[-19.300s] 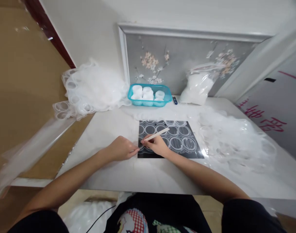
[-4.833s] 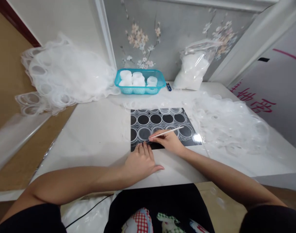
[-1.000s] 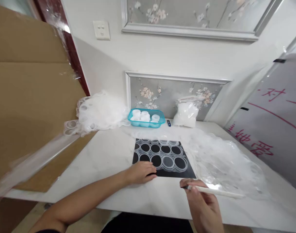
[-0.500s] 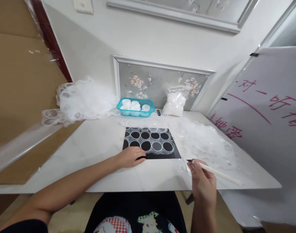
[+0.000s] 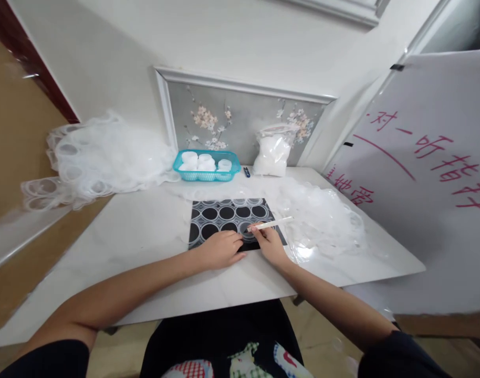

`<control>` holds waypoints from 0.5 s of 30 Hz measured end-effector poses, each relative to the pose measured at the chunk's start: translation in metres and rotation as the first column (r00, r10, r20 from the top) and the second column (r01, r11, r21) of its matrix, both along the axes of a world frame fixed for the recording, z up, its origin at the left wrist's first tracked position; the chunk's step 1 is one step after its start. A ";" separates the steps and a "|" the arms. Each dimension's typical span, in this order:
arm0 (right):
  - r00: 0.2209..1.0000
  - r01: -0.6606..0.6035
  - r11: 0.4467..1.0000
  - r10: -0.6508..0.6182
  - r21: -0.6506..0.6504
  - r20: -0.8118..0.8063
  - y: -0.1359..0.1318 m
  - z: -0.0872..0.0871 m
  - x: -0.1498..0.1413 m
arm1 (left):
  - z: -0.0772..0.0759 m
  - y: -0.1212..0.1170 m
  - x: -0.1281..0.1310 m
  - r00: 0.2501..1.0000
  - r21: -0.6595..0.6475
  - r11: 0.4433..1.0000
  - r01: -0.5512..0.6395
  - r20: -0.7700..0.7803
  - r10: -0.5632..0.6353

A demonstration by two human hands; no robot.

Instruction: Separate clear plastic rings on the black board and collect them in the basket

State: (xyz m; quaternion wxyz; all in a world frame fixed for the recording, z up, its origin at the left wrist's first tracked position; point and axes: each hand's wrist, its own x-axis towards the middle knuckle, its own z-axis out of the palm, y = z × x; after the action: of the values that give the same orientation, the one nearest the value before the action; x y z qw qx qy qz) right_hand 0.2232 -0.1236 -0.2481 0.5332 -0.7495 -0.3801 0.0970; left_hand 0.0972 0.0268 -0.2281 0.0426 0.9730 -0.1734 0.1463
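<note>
A white tool [image 5: 277, 222] is gripped by the thumb and fingers of the right hand [image 5: 269, 244], its far end slanted up to the right. Its tip is brought close to the front row of rings on the film [image 5: 218, 220] (whether contact is made cannot be told). Just beside it, the left hand [image 5: 218, 251] is laid palm down over the front edge, its fingers slightly bent and the thumb held apart from them. The film is spread on a black mat [image 5: 226, 212], by which the middle of the white table [image 5: 145, 231] is covered. To the right of the mat, a loose pile [image 5: 322, 220] of clear film is heaped. Behind, a blue basket [image 5: 208, 177] is filled with white rolls [image 5: 189, 158]; beside it are set a small dark-blue clipper [image 5: 247, 172] and a bag [image 5: 272, 155] of white stuff. At the far left, a bigger heap [image 5: 117, 157] is piled. On the right, a whiteboard [image 5: 432, 247] is marked with red writing.
</note>
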 end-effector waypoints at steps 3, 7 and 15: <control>1.000 0.019 1.000 -0.018 -0.022 0.020 -0.001 -0.009 0.000 | -0.014 0.000 0.001 0.995 0.010 0.997 0.074 0.070 -0.074; 0.999 0.027 0.999 -0.025 -0.041 0.039 -0.003 -0.008 -0.001 | -0.018 0.004 0.002 0.980 -0.028 0.981 0.190 0.066 -0.188; 0.996 0.033 0.998 -0.029 -0.049 0.079 -0.004 -0.006 -0.002 | -0.012 0.001 0.003 0.983 -0.078 0.981 0.181 -0.018 -0.182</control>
State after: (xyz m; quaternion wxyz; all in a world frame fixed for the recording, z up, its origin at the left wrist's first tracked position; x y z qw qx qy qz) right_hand 0.2214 -0.1281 -0.2541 0.5005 -0.7716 -0.3864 0.0689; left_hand 0.1003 0.0273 -0.2405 0.0947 0.9526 -0.2552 0.1361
